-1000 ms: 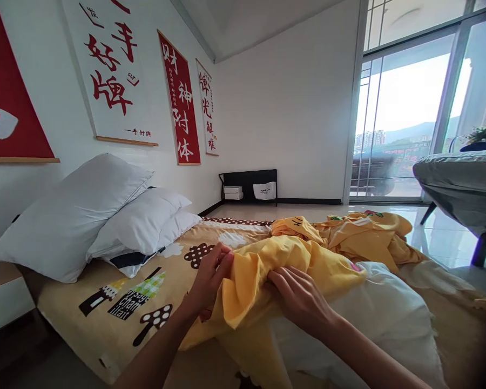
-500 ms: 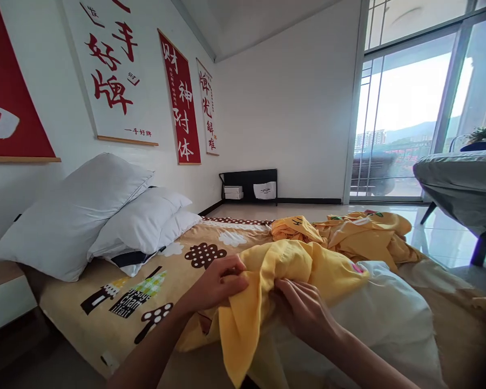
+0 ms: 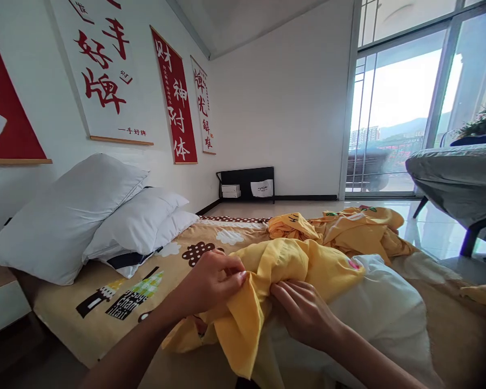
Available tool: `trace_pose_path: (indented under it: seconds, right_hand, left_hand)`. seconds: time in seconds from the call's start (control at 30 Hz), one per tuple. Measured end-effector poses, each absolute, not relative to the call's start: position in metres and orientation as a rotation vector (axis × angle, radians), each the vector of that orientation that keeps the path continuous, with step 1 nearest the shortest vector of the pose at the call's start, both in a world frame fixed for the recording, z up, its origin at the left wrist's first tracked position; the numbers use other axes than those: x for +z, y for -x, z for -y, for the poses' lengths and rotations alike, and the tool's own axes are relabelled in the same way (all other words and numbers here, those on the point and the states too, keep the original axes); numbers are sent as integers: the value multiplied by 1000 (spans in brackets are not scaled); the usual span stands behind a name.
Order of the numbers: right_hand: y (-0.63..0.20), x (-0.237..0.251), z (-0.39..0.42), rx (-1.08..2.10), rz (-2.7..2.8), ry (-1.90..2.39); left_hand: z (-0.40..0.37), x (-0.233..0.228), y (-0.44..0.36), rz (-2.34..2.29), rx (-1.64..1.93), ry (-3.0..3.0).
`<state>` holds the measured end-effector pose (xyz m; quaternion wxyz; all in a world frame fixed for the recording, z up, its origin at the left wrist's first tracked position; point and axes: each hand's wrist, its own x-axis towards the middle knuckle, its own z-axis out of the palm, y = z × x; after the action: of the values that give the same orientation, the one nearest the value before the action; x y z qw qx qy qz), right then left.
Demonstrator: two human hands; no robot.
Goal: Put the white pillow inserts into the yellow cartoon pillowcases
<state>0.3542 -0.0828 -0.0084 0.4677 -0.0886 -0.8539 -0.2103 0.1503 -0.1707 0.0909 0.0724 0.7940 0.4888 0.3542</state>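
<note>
A yellow pillowcase [image 3: 287, 259] covers part of a white pillow [image 3: 383, 302] lying on the bed in front of me. My left hand [image 3: 214, 281] pinches the pillowcase's left edge between thumb and fingers, and a loose corner hangs below it. Over the near side of the bunched fabric, my right hand [image 3: 302, 310] has its fingers curled into the pillowcase, with the fingertips hidden in the folds. The pillow's uncovered part extends to the right, beneath and beyond my right forearm.
White pillows [image 3: 101, 200] are stacked at the bed's left end. Crumpled orange-yellow bedding [image 3: 360, 232] lies at the far side. The patterned sheet [image 3: 166, 302] covers the bed. A grey seat [image 3: 461, 178] stands right, near the glass door [image 3: 397, 119].
My left hand has shifted slightly left and its pinch on the pillowcase edge shows more plainly. The hanging corner has swung a little, and the whole view has turned slightly right.
</note>
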Motion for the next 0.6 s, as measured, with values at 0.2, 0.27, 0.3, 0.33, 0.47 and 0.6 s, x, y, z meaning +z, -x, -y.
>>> trace_pose_path:
  seconds: [0.2, 0.27, 0.3, 0.33, 0.47, 0.6]
  right_hand:
    - [-351, -9, 85, -504, 2094, 206]
    - [-352, -8, 86, -497, 2099, 206]
    - [-352, -8, 87, -496, 2103, 206]
    - [-353, -6, 88, -496, 2108, 205]
    - [-358, 6, 101, -496, 2104, 174]
    - [-364, 19, 113, -492, 2032, 228]
  left_hand:
    - [183, 118, -165, -1562, 862, -2538]
    - [181, 123, -163, -1565, 858, -2443]
    - [178, 124, -161, -1548, 860, -2383]
    - [174, 122, -158, -1518, 870, -2316]
    - [149, 89, -142, -1256, 1050, -1917]
    - [124, 45, -126, -974, 1383, -1640]
